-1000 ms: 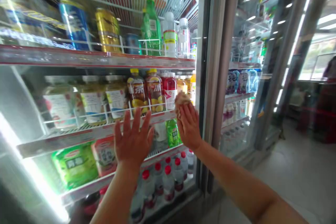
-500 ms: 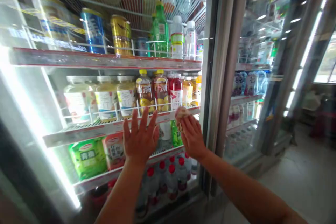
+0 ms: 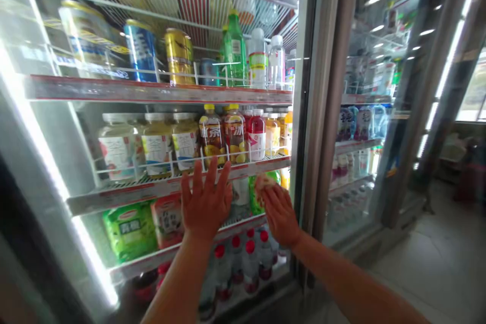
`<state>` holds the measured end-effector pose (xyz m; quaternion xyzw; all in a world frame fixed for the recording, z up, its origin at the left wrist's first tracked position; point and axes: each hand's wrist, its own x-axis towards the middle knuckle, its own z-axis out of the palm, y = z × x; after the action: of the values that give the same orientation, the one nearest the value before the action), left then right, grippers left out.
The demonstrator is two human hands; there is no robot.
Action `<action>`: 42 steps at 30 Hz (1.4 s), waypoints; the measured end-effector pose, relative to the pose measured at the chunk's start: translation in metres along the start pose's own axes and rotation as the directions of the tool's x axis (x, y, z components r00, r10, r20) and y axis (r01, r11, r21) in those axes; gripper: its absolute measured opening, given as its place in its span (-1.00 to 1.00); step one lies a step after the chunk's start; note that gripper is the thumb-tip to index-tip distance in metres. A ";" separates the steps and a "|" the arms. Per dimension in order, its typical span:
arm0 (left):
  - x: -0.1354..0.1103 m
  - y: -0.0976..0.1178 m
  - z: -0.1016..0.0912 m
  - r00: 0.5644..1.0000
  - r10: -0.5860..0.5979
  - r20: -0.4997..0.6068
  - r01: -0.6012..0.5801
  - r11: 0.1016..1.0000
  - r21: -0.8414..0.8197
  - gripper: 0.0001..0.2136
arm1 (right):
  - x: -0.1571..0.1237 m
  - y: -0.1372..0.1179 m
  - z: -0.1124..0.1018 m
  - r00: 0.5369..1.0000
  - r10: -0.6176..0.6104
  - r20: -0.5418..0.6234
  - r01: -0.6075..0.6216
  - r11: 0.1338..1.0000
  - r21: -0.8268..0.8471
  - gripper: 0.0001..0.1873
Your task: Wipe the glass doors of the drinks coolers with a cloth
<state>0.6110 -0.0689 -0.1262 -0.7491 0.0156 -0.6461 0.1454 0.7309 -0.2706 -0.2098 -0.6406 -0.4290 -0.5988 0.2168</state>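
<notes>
In front of the drinks fridge's glass, my left hand [image 3: 206,205] is raised with its fingers spread, palm toward the shelves, holding nothing. Whether it touches the glass I cannot tell. My right hand [image 3: 280,212] presses a crumpled pinkish cloth [image 3: 263,182] under its fingers against the glass door. Behind the hands, the middle shelf edge [image 3: 125,191] carries yellow-capped tea bottles [image 3: 211,134], a red drink bottle [image 3: 257,136] and white-capped bottles [image 3: 155,147]. Below sit a green pack [image 3: 131,230] and a red pack [image 3: 167,220].
Cans [image 3: 179,55] and a green bottle [image 3: 234,48] stand on the shelf above. Red-capped bottles [image 3: 250,266] fill the bottom. A metal door frame [image 3: 322,111] rises right of my right hand, with another stocked fridge beyond. A light strip [image 3: 49,162] glows at left.
My right hand has moved slightly down with the cloth. The left hand stays spread in nearly the same place. The view has shifted a little, so the shelves appear lower.
</notes>
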 end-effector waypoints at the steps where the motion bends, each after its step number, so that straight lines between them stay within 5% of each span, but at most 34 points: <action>1: 0.000 0.000 0.000 1.000 0.004 -0.004 -0.004 1.000 0.004 -0.33 | -0.005 -0.001 -0.002 0.998 -0.050 0.035 0.050 0.999 0.009 -0.32; 4: 0.000 0.000 0.001 1.000 0.012 -0.013 -0.012 1.000 0.012 -0.34 | 0.016 0.013 -0.008 0.999 0.040 0.034 -0.040 0.999 -0.003 -0.34; 9: 0.000 0.002 0.000 1.000 0.000 -0.012 0.000 1.000 -0.005 -0.33 | 0.054 0.024 -0.005 0.959 0.245 -0.141 -0.249 0.969 -0.007 -0.35; 15: 0.000 0.001 -0.001 1.000 0.019 -0.012 -0.019 1.000 0.023 -0.35 | 0.012 -0.006 -0.008 0.993 -0.067 0.100 0.061 0.996 0.059 -0.33; 21: 0.000 0.002 0.001 1.000 0.002 -0.020 -0.003 1.000 -0.017 -0.35 | 0.072 0.013 -0.004 0.981 0.161 -0.111 -0.160 0.987 0.019 -0.32; 25: 0.000 0.001 -0.003 0.999 0.011 -0.044 -0.016 0.995 -0.100 -0.36 | 0.027 -0.003 0.002 0.999 0.042 -0.032 -0.041 0.999 0.033 -0.33; 30: -0.020 -0.028 -0.029 0.996 -0.048 -0.073 0.036 0.985 -0.166 -0.32 | -0.044 -0.004 -0.019 0.972 -0.197 0.131 0.181 0.975 0.128 -0.46; 35: -0.051 -0.076 -0.046 0.985 -0.173 0.001 0.173 0.983 0.063 -0.27 | 0.011 0.014 -0.016 0.997 -0.019 0.077 0.015 0.998 0.053 -0.42; 39: -0.060 -0.085 -0.043 0.984 -0.179 0.002 0.178 0.979 0.096 -0.28 | 0.036 -0.027 0.010 0.985 0.156 -0.069 -0.151 0.986 0.063 -0.31; 42: -0.059 -0.081 -0.042 0.987 -0.163 -0.006 0.162 0.980 0.119 -0.29 | 0.013 -0.069 0.022 0.998 0.057 -0.039 -0.051 0.989 0.137 -0.34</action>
<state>0.5471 0.0133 -0.1589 -0.7392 -0.0844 -0.6541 0.1364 0.6864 -0.2125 -0.2180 -0.6229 -0.4465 -0.5756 0.2850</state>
